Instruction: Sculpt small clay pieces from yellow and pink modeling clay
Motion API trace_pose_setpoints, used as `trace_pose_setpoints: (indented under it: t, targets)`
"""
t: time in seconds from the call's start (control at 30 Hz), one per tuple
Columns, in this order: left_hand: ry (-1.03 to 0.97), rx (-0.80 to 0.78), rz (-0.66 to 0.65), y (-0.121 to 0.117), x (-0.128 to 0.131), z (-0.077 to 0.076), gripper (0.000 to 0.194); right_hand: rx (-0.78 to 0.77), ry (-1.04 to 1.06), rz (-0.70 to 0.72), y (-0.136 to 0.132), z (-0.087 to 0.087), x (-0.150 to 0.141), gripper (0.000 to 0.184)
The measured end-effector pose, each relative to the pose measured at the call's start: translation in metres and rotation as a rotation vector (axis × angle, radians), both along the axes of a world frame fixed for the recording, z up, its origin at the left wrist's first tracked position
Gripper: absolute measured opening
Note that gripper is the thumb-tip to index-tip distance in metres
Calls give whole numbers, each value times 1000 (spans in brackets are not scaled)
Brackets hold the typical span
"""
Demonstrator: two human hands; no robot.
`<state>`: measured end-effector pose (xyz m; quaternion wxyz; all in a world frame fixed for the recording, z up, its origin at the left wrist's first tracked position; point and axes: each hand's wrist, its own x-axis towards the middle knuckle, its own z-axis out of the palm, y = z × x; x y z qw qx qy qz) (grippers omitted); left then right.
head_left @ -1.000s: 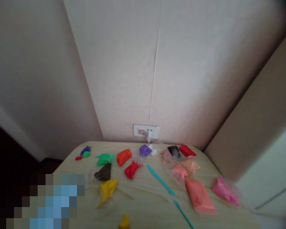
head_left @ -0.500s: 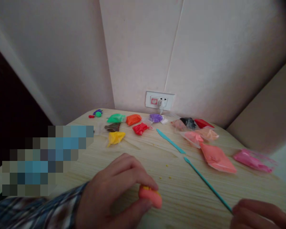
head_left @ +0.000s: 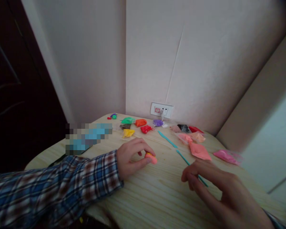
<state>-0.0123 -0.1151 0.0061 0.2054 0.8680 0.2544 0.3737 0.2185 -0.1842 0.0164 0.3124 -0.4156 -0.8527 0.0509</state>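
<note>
The right hand [head_left: 225, 189] is on the near right side of the flat blue tool [head_left: 166, 139], fingers loosely curled and tips close together. The thin blue stick [head_left: 182, 156] runs beneath it; I cannot tell whether they touch. Half a second ago this hand was at the view's lower edge, fingers at the stick's near end; now it reaches farther over the table [head_left: 138, 197].

The left hand [head_left: 131, 157], on the near left side of the flat tool, is half closed, pinching the coral lump [head_left: 152, 159] between thumb and fingers, as it did half a second ago. The lump is small and rounded, with yellow on top. A second ago neither hand showed.

Right of the flat tool are clear bags: one with bright pink clay [head_left: 226, 156], a large coral packet [head_left: 200, 151], then a smaller coral one [head_left: 185, 137] and a peach one [head_left: 197, 137]. Left of it are bags holding yellow clay [head_left: 128, 133], dark brown clay [head_left: 125, 126], red clay [head_left: 146, 128], orange clay [head_left: 140, 122] and green clay [head_left: 127, 120].

Beyond it are purple clay [head_left: 158, 122], black clay [head_left: 183, 128] and the wall socket [head_left: 161, 109] with a plug in it.
</note>
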Motion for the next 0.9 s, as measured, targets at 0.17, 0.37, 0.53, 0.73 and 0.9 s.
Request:
trace_pose_setpoints:
  t: [0.17,0.37,0.53,0.73,0.9]
  targets:
    - [45,82,14,1,-5,8,17,43,-95,6,-1,15,14,22]
    - [133,166,2,16,-14,18,14,-12,-186,-28,6,24,21,21]
    - [256,135,-3,29,-12,11,15,-33,-214,-10,32,2,-4,23]
    - [363,98,25,26,0,9,17,-9,-197,-24,61,-18,-9,21]
    - [244,88,-51,30,-7,-3,12,181,-211,-88,64,-29,-2,19]
